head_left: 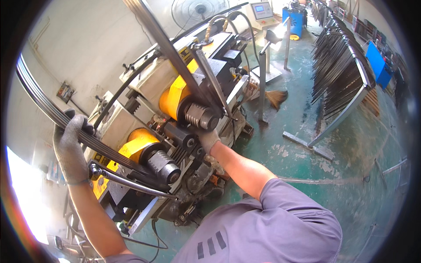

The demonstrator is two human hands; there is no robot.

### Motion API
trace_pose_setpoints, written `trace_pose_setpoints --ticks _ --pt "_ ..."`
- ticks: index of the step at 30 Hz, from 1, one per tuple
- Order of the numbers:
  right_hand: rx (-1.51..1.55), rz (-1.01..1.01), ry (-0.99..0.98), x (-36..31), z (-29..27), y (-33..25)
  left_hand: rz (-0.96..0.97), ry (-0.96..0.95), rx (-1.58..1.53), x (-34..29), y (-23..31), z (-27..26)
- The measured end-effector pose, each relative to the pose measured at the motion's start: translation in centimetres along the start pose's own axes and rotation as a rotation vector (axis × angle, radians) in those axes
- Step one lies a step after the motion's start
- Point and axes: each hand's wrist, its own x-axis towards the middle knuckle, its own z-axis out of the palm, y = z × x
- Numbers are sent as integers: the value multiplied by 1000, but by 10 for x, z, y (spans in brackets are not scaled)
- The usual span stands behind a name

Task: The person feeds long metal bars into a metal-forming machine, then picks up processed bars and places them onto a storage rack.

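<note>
My left hand (71, 142), in a grey work glove, is closed around a bundle of long dark metal strips (40, 101). The bundle slants down to a machine (153, 81), its lower end beside a threaded metal shaft (163, 166) with a yellow guard (137, 147). A second bundle of strips (164, 41) runs from the top edge to another threaded shaft (201, 116) under a yellow guard (174, 98). My right hand (208, 141), gloved too, reaches in below that shaft, next to a black block (180, 135). Its fingers are hidden by the machine parts.
A coiled spring arm (136, 182) crosses the machine's near side. On the right, a metal rack (362, 81) carries many dark rods. Farther back are a control box (262, 14), a fan (197, 9), a broom (276, 99), an upright post (262, 83) and blue containers (294, 22).
</note>
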Motion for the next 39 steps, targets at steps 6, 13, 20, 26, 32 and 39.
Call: trace_pose_setpoints --ticks 6,13,20,26,32,39 --pt "-47 6 -105 -1 -12 24 -90 -25 74 -3 -3 -13" --pt "178 158 -72 0 -17 13 -59 -131 150 -4 -6 -20" --pt "-228 -32 -167 0 -23 17 -83 -130 237 -1 -8 -25" --pt "12 85 -60 2 -18 32 -68 -124 252 -1 -11 -27" --pt "4 64 -124 13 -22 50 -105 -2 319 -14 0 -2" --pt "-34 78 -149 14 -24 54 -50 -62 326 -9 -4 -12"
